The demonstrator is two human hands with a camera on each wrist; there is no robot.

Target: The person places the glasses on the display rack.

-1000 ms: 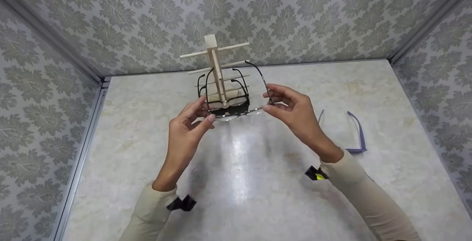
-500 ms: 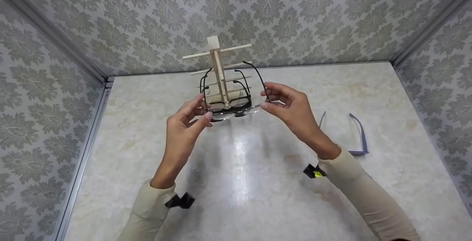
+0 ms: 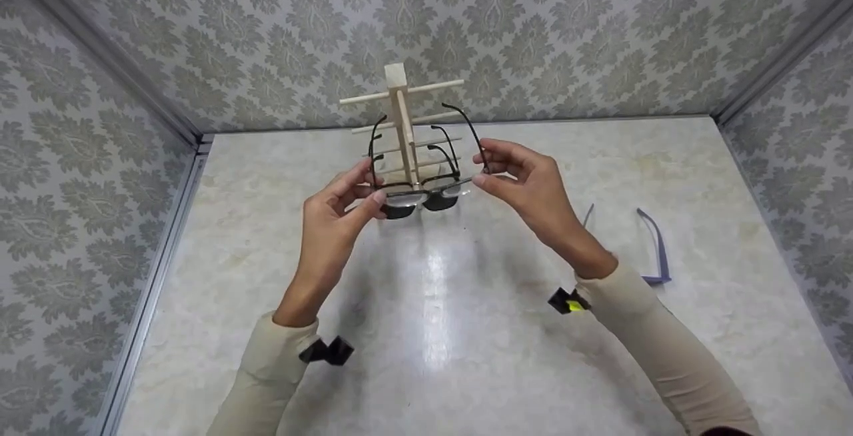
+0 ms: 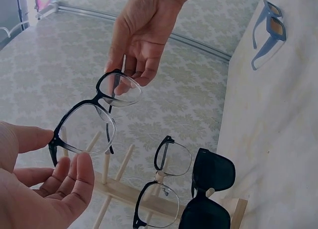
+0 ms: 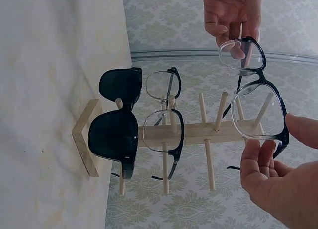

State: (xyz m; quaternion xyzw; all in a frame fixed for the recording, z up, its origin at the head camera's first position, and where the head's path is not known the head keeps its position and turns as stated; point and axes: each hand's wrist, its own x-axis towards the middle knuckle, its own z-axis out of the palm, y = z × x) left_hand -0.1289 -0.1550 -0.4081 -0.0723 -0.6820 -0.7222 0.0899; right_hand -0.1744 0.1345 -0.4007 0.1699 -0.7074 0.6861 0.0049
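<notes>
A pair of eyeglasses (image 4: 97, 97) with dark upper rims and clear lower rims is held in the air by both hands, its temples unfolded and pointing toward a wooden stand (image 5: 194, 133). My left hand (image 3: 335, 223) pinches one end of the frame between thumb and fingers. At the other end, my right hand (image 3: 530, 189) pinches the hinge area the same way. On the stand's lower pegs hang black sunglasses (image 5: 113, 134) and, above them, another pair of dark-and-clear eyeglasses (image 4: 138, 204). In the head view the held pair partly overlaps those hung ones.
Blue sunglasses (image 3: 660, 256) lie on the table (image 3: 493, 369) at the right, partly hidden by the right forearm in the head view. Bare upper pegs (image 3: 436, 86) stick out from both sides of the stand. Patterned wall panels (image 3: 533, 29) enclose the back and sides.
Both hands have lifted the held eyeglasses slightly, so they sit higher against the stand and show more of the sunglasses below. The head view has shifted a little. Both grips stay the same.
</notes>
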